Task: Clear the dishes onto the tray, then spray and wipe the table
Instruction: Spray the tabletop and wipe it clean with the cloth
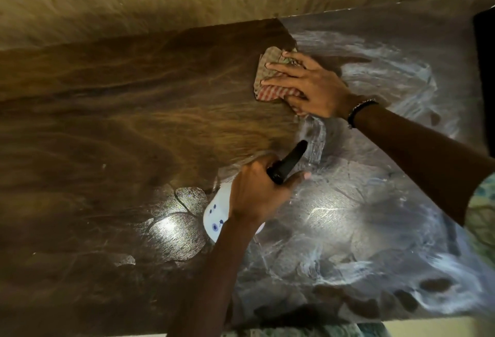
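Head view, looking down on a dark wooden table (112, 127). Near edge runs along the bottom of frame; a strip of patterned green fabric shows just past it at bottom centre.

Nearest: left forearm comes up from the bottom centre. Left hand (257, 189) grips a spray bottle (218, 213) around its neck, fingers curled tight round it, thumb out to the right. Bottle body is white with small blue marks and sticks out down-left from under the hand. Black nozzle points up-right, away from the person. Cannot tell whether the bottle base touches the tabletop.

Table surface: right half is smeared with whitish, wet-looking streaks and swirls with a bright glare spot. Left half looks dark, with a few shiny rounded patches just left of the bottle.

Farther: right arm enters from the right edge, green patterned sleeve at the elbow end, dark beaded bracelet (360, 111) at the wrist. Right hand (308, 84) lies palm down on a red-and-white checked cloth (267, 82), fingers straight and spread, pressing it flat on the table. Cloth is bunched, sitting where the dark area meets the streaked area, near the far edge.

Beyond the far edge: blurred tan floor. Dark object at the far right edge, not identifiable.
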`<state>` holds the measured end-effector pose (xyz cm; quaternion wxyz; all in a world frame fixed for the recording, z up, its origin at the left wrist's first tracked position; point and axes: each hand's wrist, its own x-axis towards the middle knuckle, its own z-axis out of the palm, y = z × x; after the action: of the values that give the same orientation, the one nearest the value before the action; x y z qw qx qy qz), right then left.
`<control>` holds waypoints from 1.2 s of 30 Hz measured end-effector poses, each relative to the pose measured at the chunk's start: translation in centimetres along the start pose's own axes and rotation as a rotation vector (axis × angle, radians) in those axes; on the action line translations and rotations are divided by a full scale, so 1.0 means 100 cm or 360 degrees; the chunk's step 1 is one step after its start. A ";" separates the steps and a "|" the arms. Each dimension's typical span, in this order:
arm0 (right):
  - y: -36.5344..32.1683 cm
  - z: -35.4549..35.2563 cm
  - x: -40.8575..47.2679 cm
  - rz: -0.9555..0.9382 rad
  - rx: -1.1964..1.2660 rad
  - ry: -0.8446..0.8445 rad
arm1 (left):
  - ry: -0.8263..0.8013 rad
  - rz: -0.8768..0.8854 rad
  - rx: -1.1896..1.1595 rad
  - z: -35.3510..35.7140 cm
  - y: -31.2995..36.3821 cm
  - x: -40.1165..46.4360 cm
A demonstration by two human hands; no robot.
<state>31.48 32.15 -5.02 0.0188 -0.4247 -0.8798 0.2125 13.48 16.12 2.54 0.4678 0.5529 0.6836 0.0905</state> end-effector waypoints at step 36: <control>-0.001 -0.003 -0.005 -0.0002 0.0010 0.0093 | 0.0483 -0.0040 0.0390 0.048 0.009 -0.045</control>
<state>31.75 31.86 -4.60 0.0458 -0.4301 -0.8785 0.2027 17.38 10.78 2.91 0.2897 0.5771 0.7591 0.0829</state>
